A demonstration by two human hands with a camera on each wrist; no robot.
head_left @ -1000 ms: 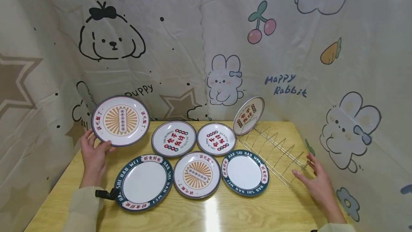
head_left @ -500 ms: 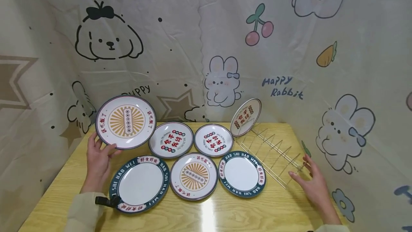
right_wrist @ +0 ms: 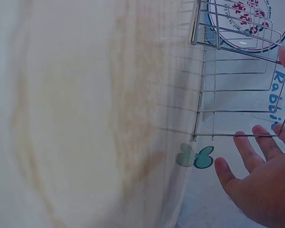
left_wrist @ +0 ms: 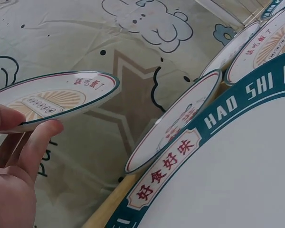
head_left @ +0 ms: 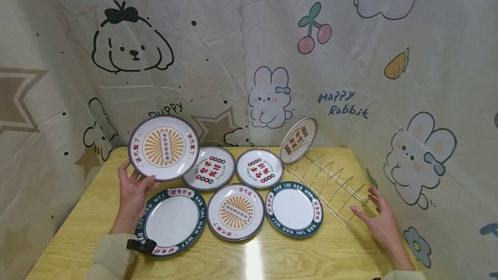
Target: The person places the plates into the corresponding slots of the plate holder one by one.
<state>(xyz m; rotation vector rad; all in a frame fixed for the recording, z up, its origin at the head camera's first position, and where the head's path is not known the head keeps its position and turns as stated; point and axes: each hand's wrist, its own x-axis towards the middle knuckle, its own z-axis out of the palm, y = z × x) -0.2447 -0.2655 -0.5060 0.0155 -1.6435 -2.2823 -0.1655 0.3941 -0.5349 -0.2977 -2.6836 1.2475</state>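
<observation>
My left hand (head_left: 133, 195) pinches the lower rim of a white plate with an orange sunburst (head_left: 163, 148), thumb in front and fingers behind. This plate is raised and tilted, its printed face towards me. On the right, my right hand (head_left: 381, 221) holds the near end of a gold-coloured wire plate rack (head_left: 336, 180), thumb and fingers spread across its end wires. In the right wrist view the fingers touch the rack's wires (right_wrist: 237, 90). A small plate with red characters (head_left: 298, 141) leans upright in the rack's far end.
On the wooden table (head_left: 218, 262) lie a large green-rimmed plate (head_left: 173, 219), a second sunburst plate (head_left: 236, 212), a smaller green-rimmed plate (head_left: 294, 209) and two red-character plates, one left (head_left: 212, 174), one right (head_left: 259, 168). A printed curtain (head_left: 218, 55) stands behind.
My left hand has carried the sunburst plate to the right, so it now overlaps the left red-character plate in view. My right hand and the rack stay in place.
</observation>
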